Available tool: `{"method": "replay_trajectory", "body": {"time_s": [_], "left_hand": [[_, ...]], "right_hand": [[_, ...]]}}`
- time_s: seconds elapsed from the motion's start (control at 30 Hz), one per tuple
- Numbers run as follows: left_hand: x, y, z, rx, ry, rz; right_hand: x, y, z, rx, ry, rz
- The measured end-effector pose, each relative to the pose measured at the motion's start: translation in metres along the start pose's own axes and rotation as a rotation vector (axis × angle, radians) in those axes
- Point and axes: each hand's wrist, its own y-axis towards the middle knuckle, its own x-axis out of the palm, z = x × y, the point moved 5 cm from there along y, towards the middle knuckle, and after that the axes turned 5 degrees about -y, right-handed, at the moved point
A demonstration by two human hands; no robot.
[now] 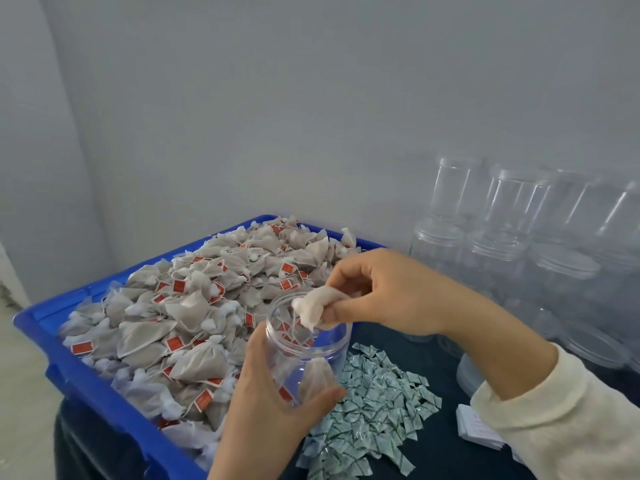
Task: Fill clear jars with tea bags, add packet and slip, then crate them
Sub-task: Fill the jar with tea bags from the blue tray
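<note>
A plain pale grey wall (277, 98) fills the upper half of the frame, with a corner seen at the upper left, where a lighter floor strip (20, 375) runs down the left edge. The work surface, seen at the lower right, is covered by a dark blue-black cloth (433, 348).

On the left of the frame a blue plastic crate (104, 393) is heaped with tea bags (194, 317), each a greyish mesh pouch with a string and a small red tag. At the centre, an open clear jar (308, 348) is held tilted over the crate's near right corner; it is gripped round its lower body by the left hand (273, 403), fingers behind and thumb curled across the front. At least one tea bag is seen lying inside it.

Just above the jar's mouth, a bunched tea bag (317, 308) is pinched between the thumb and curled fingers of the right hand (377, 289), whose arm is covered by a cream sleeve (554, 420).

Below and right of the jar, a loose pile of small green-and-white packets (374, 410) is spread on the cloth. At the lower right, a small stack of white slips (474, 427) is partly hidden by the sleeve. Against the wall at the right, rows of empty clear jars (519, 237) are stacked, some with lids on.
</note>
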Motion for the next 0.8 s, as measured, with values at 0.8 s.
{"method": "replay_trajectory", "body": {"time_s": [0.8], "left_hand": [[0.002, -0.003, -0.006, -0.131, 0.07, -0.084]], "right_hand": [[0.057, 0.028, -0.02, -0.091, -0.516, -0.581]]}}
